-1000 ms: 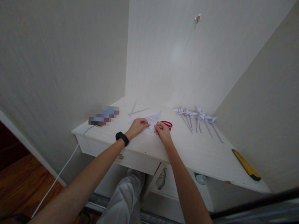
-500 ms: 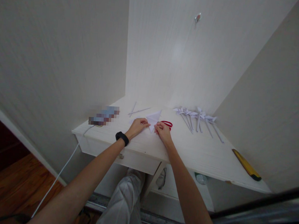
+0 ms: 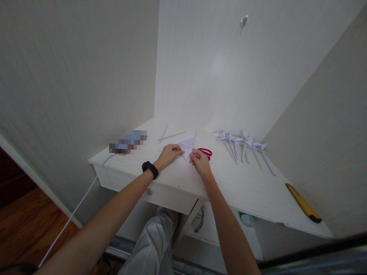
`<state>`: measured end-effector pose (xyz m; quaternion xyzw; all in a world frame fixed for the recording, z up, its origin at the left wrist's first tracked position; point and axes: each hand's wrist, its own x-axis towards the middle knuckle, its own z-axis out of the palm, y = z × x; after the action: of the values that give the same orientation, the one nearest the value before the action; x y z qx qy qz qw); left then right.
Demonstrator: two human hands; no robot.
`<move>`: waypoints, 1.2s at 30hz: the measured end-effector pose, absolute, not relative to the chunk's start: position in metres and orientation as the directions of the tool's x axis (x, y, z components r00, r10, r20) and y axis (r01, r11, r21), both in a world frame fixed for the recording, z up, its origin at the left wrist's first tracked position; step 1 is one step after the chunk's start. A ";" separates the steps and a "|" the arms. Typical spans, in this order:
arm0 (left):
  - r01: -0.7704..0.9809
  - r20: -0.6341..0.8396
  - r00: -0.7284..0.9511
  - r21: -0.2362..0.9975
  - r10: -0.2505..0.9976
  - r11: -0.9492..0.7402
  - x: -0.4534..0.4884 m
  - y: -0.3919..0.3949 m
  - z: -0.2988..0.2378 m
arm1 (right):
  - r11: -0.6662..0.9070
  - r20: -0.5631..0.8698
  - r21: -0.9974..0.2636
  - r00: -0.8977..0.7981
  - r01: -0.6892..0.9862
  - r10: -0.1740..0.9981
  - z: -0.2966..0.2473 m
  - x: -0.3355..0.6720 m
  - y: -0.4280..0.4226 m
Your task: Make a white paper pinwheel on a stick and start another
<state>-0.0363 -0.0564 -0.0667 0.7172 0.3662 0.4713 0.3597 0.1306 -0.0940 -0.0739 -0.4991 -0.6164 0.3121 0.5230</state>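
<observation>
A folded white paper [image 3: 189, 144], triangular with one flap raised, lies on the white desk [image 3: 230, 185]. My left hand [image 3: 169, 155] rests at the paper's left edge with its fingers pressed down on it. My right hand [image 3: 200, 161] pinches the paper's near right corner. A black band sits on my left wrist. Red-handled scissors [image 3: 205, 152] lie just behind my right hand.
Several folded paper pinwheels on sticks [image 3: 243, 145] lie at the back right. Two thin paper sticks [image 3: 169, 135] lie behind the paper. A yellow-and-black utility knife [image 3: 303, 203] sits at the desk's right end. A white cable [image 3: 75, 210] hangs off the left edge.
</observation>
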 end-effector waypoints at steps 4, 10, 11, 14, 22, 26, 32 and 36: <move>0.187 0.421 0.288 0.856 0.860 -0.481 -0.037 -0.056 -0.067 | 0.314 0.339 -0.907 0.041 0.281 0.940 -0.074 0.131 -0.093; 0.188 0.424 0.285 0.855 0.860 -0.484 -0.038 -0.052 -0.069 | 0.296 0.305 -0.923 -0.002 0.246 0.952 -0.077 0.131 -0.089; 0.188 0.421 0.286 0.856 0.861 -0.481 -0.037 -0.052 -0.069 | 0.296 0.304 -0.923 -0.004 0.245 0.953 -0.077 0.131 -0.089; 0.177 0.417 0.290 0.861 0.862 -0.476 -0.037 -0.052 -0.070 | 0.305 0.315 -0.919 0.000 0.250 0.949 -0.077 0.130 -0.090; 0.165 0.414 0.287 0.867 0.864 -0.470 -0.038 -0.055 -0.067 | 0.306 0.315 -0.915 -0.006 0.262 0.949 -0.077 0.131 -0.091; 0.153 0.417 0.286 0.869 0.863 -0.471 -0.038 -0.055 -0.068 | 0.299 0.306 -0.920 -0.010 0.253 0.952 -0.077 0.131 -0.090; 0.153 0.417 0.282 0.869 0.864 -0.470 -0.038 -0.056 -0.067 | 0.301 0.308 -0.918 -0.013 0.260 0.951 -0.078 0.131 -0.090; 0.138 0.411 0.279 0.877 0.868 -0.460 -0.037 -0.057 -0.065 | 0.295 0.301 -0.919 -0.018 0.261 0.954 -0.079 0.131 -0.089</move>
<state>-0.0374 -0.0567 -0.0653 0.7048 0.3568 0.4827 0.3780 0.1312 -0.0887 -0.0790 -0.4852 -0.6261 0.3424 0.5054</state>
